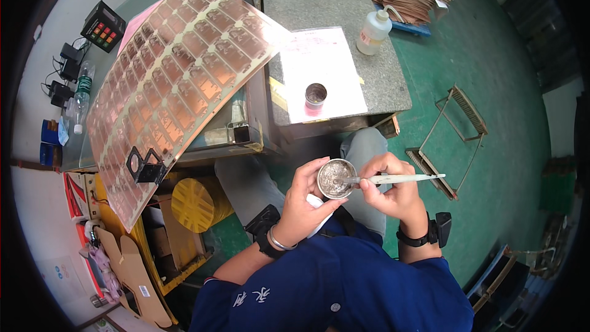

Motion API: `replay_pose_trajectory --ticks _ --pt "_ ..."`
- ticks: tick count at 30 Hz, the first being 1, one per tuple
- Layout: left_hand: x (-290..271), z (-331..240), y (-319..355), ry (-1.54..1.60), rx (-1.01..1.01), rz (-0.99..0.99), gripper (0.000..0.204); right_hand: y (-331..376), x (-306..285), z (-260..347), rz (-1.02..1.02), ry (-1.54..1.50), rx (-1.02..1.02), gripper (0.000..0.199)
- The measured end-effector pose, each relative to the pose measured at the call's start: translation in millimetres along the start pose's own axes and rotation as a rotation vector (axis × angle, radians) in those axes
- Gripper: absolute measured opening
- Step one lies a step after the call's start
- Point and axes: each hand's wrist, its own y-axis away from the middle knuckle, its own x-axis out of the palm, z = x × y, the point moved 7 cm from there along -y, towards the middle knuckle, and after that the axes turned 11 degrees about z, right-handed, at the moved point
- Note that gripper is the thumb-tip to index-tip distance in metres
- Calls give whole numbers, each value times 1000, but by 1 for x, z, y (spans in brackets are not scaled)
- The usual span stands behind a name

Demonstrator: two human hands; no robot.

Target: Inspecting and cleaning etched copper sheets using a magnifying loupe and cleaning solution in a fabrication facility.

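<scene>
My left hand (pixel 307 200) is wrapped round a small round metal cup (pixel 335 178), with its mouth facing up at me and a greyish, grainy inside. Under the left fingers a bit of white material (pixel 317 212) shows, perhaps a cloth or tissue. Pinched in my right hand (pixel 393 187) is a slim brush-like tool (pixel 405 179) with a pale, worn handle. Its tip reaches inside the cup; whether it is bristle or metal I cannot tell. Both hands are above my lap.
A large copper circuit panel (pixel 178 74) leans on the left table, a black folding magnifier (pixel 146 166) on it. On the grey table, a paper sheet (pixel 332 55) lies under a second small cup (pixel 316 93), near a squeeze bottle (pixel 373 34). A rack (pixel 452 141) stands on the green floor.
</scene>
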Motion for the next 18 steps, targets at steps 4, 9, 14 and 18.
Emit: replay_pose_trajectory --ticks 4,9,14,18 --pt "0 1 1 -11 -12 0 68 1 2 1 26 -4 -17 14" --pt "-1 2 1 -34 -16 -12 69 3 -1 -4 -20 -50 33 13" --pt "0 2 0 -18 -7 -16 70 0 0 2 -4 22 -15 15" --pt "-1 1 0 -45 -12 -20 69 4 -2 -3 -45 -40 27 14"
